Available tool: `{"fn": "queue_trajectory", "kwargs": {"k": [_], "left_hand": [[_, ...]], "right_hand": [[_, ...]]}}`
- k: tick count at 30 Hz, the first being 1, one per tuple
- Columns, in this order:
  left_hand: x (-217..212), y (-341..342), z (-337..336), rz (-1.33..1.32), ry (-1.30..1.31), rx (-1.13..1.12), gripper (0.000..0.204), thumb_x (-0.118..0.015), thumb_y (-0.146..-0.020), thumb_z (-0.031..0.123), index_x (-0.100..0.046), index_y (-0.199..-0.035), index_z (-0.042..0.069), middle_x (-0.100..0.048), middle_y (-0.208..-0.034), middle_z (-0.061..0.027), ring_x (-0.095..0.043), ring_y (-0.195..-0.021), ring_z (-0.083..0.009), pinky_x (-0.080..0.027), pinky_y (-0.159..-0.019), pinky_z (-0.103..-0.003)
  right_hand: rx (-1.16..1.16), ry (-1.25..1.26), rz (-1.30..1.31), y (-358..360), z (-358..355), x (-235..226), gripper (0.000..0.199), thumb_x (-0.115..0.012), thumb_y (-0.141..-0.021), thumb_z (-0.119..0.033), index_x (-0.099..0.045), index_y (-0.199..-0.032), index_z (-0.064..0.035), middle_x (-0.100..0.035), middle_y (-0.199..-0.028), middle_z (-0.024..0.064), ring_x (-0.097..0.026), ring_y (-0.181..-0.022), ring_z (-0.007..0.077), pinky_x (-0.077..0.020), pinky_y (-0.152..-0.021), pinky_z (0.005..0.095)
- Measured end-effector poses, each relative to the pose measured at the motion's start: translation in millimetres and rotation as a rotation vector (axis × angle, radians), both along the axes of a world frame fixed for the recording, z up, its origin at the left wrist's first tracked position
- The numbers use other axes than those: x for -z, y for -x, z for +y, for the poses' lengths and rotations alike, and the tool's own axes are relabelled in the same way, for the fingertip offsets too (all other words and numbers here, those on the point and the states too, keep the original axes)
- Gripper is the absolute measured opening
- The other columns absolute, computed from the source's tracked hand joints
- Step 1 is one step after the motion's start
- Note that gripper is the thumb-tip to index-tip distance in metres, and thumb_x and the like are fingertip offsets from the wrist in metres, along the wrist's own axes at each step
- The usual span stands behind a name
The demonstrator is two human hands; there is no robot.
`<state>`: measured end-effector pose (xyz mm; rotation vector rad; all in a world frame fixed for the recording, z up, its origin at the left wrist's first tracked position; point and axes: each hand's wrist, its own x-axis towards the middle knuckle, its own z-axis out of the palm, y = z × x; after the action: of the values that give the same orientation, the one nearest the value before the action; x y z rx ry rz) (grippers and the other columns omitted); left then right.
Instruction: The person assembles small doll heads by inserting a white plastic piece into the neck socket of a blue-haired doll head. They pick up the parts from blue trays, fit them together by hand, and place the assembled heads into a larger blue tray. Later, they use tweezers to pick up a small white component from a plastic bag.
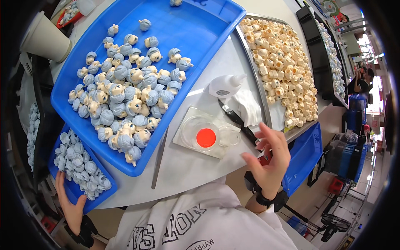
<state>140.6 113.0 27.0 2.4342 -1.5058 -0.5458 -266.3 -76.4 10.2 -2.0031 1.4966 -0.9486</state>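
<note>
My left hand rests at the near-left edge of a small blue tray, thumb and fingers apart. That tray holds a heap of grey-blue moulded doll hair pieces. Over the table's front edge hovers my right hand, its fingers spread and curved with nothing between them. Close to its fingertips lies a black-handled tool. A small dish of orange-red material sits on a clear square plate in the middle. Beside it are a white squeeze bottle and a crumpled white tissue.
A large blue tray holds doll heads with grey-blue hair. To the right, a metal tray is full of cream-coloured head parts. A thin metal strip, a white cup and another blue tray stand around.
</note>
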Motion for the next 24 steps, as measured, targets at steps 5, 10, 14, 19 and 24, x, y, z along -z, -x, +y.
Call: {"fn": "queue_trajectory", "kwargs": {"k": [5, 10, 14, 19, 24], "left_hand": [[22.5, 14.3, -1.1, 0.061, 0.089, -0.101, 0.089, -0.062, -0.069, 0.048, -0.022, -0.133, 0.000, -0.025, -0.136, -0.0174, -0.022, -0.127, -0.0299, -0.011, -0.105, -0.039], [19.1, 23.8, -21.0, 0.140, 0.326, -0.174, 0.092, -0.067, -0.065, 0.049, -0.025, -0.130, 0.000, -0.019, -0.137, -0.0181, -0.020, -0.128, -0.0300, -0.014, -0.104, -0.038], [5.5, 10.0, -19.6, 0.017, 0.237, -0.088, 0.087, -0.072, -0.063, 0.040, -0.029, -0.129, 0.003, -0.020, -0.136, -0.0198, -0.021, -0.126, -0.0337, -0.017, -0.102, -0.040], [2.2, 2.7, -10.8, 0.114, 0.314, -0.233, 0.073, -0.069, -0.070, 0.028, -0.031, -0.127, 0.003, -0.022, -0.133, -0.0192, -0.025, -0.124, -0.0323, -0.025, -0.099, -0.041], [5.1, -18.6, -10.0, 0.287, 0.288, -0.288, 0.059, -0.063, -0.076, 0.016, -0.034, -0.126, 0.005, -0.032, -0.130, -0.0138, -0.030, -0.122, -0.0253, -0.029, -0.098, -0.041]], "right_hand": [[0.111, 0.147, -0.098, 18.0, 2.5, 8.8, 0.037, -0.067, -0.066, -0.004, -0.059, -0.101, 0.0014, -0.057, -0.082, 0.0091, -0.047, -0.060, 0.0092, -0.0327, -0.047, 0.0177], [0.219, 0.192, -0.152, 8.8, 7.4, 16.7, 0.026, -0.056, -0.080, -0.018, -0.059, -0.093, 0.0041, -0.054, -0.079, 0.0097, -0.048, -0.067, 0.0155, -0.0381, -0.059, 0.0238], [0.140, 0.131, -0.134, 14.2, 8.4, 21.9, 0.024, -0.047, -0.088, -0.015, -0.055, -0.101, 0.0033, -0.052, -0.086, 0.0046, -0.047, -0.072, 0.0101, -0.0370, -0.061, 0.0198], [0.147, 0.160, -0.138, 16.5, 4.0, 26.0, 0.021, -0.041, -0.090, -0.012, -0.055, -0.098, 0.0026, -0.049, -0.080, 0.0033, -0.039, -0.062, 0.0080, -0.0324, -0.054, 0.0198], [0.119, 0.166, -0.117, 17.0, -1.8, 30.8, 0.021, -0.041, -0.091, -0.012, -0.055, -0.096, 0.0020, -0.048, -0.078, 0.0028, -0.040, -0.062, 0.0075, -0.0312, -0.053, 0.0186]]}}
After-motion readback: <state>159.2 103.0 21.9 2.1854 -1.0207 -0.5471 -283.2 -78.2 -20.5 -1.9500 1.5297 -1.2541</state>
